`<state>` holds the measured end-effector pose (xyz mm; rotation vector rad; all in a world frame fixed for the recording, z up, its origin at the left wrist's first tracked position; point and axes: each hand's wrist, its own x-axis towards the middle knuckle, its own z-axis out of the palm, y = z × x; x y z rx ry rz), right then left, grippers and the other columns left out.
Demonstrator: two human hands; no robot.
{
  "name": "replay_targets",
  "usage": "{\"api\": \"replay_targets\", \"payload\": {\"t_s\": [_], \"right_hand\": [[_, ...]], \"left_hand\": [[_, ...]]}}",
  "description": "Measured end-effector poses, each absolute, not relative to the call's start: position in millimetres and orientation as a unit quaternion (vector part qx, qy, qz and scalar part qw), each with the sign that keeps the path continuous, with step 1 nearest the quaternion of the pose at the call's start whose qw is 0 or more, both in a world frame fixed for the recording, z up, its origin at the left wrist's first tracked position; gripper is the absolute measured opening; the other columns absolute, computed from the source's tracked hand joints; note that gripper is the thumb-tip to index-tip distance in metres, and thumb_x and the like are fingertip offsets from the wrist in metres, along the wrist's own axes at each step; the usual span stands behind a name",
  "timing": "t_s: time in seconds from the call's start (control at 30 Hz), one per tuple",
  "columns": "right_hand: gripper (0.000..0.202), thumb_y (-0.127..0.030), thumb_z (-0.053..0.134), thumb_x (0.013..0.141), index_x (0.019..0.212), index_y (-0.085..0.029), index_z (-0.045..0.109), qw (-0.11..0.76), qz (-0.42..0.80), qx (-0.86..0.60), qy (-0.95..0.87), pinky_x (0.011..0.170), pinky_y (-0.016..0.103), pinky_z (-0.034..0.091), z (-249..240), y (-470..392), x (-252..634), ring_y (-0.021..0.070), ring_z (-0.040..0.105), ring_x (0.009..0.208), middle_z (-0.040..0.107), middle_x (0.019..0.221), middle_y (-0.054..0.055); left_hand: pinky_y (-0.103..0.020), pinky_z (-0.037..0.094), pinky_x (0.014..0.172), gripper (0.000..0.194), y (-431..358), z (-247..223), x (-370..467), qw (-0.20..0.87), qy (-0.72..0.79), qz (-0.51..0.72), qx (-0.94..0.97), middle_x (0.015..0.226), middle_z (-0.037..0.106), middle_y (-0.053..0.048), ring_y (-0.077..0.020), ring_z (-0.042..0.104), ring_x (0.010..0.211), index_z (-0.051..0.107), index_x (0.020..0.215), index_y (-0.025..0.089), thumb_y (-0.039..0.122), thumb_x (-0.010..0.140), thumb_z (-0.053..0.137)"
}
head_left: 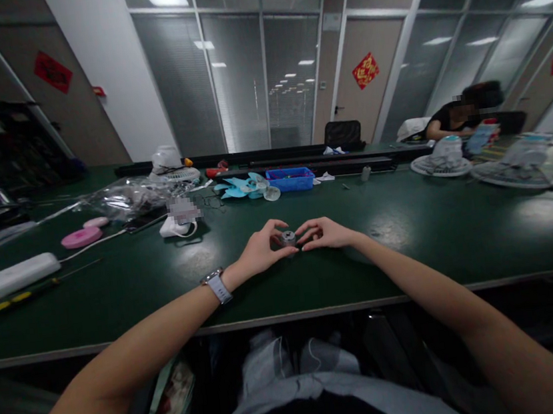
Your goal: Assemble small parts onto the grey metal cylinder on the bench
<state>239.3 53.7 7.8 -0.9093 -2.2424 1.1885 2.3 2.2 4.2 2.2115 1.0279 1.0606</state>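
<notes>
A small grey cylindrical metal part (288, 238) with a dark cross-shaped mark on its top stands upright on the green table (247, 298). My left hand (265, 247) curves around its left side, thumb in front and fingers behind, with a gap between them. On the right of the part is my right hand (324, 233), its fingertips close to the part's side and its thumb apart from the fingers. Whether any fingertip touches the metal is too small to tell. A watch with a pale strap (218, 288) is on my left wrist.
Behind the hands lie a blue basket (290, 180) and light-blue fan blades (244, 187). At left are a white power strip (11, 281), a yellow-handled screwdriver (16, 302), pink discs and clear plastic bags. Fan parts (445, 163) and a seated person are at right.
</notes>
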Motion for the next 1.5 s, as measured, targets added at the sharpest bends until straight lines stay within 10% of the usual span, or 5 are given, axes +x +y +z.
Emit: {"api": "replay_targets", "payload": {"t_s": [0.23,0.5,1.33,1.5], "right_hand": [[0.053,-0.033,0.078,0.065,0.111,-0.012,0.062,0.23,0.42,-0.331,-0.813,0.057,0.023,0.046,9.0,51.6,236.6,0.0097,0.062,0.059,0.074,0.091,0.011],[0.048,-0.035,0.077,0.067,0.108,-0.016,0.06,0.432,0.379,-0.315,-0.755,0.069,0.03,0.052,19.9,36.7,212.3,0.0179,0.07,0.077,0.074,0.091,0.009],[0.036,-0.041,0.072,0.072,0.094,-0.016,0.061,0.497,0.329,-0.324,-0.735,0.047,0.021,0.042,19.5,32.0,194.4,0.01,0.056,0.049,0.063,0.059,-0.001],[0.039,-0.04,0.076,0.068,0.096,-0.017,0.061,0.491,0.335,-0.322,-0.737,0.044,0.02,0.038,19.0,32.1,196.1,0.0064,0.051,0.047,0.069,0.078,0.002]], "left_hand": [[-0.033,0.052,0.072,0.057,2.5,4.4,2.1,0.229,0.379,0.384,0.81,0.093,0.068,-0.005,-0.0193,0.067,0.081,0.047,0.115,0.021,0.042,0.069,0.074],[-0.033,0.052,0.071,0.059,3.2,3.8,2.2,0.23,0.379,0.386,0.809,0.09,0.069,-0.005,-0.0196,0.067,0.078,0.047,0.115,0.021,0.046,0.069,0.073],[-0.034,0.052,0.072,0.06,3.6,3.6,2.5,0.219,0.383,0.383,0.812,0.09,0.068,-0.004,-0.0187,0.066,0.079,0.047,0.115,0.02,0.045,0.068,0.075],[-0.033,0.052,0.071,0.059,3.2,3.9,2.5,0.226,0.376,0.384,0.813,0.09,0.069,-0.004,-0.0187,0.067,0.078,0.047,0.116,0.02,0.044,0.069,0.074]]}}
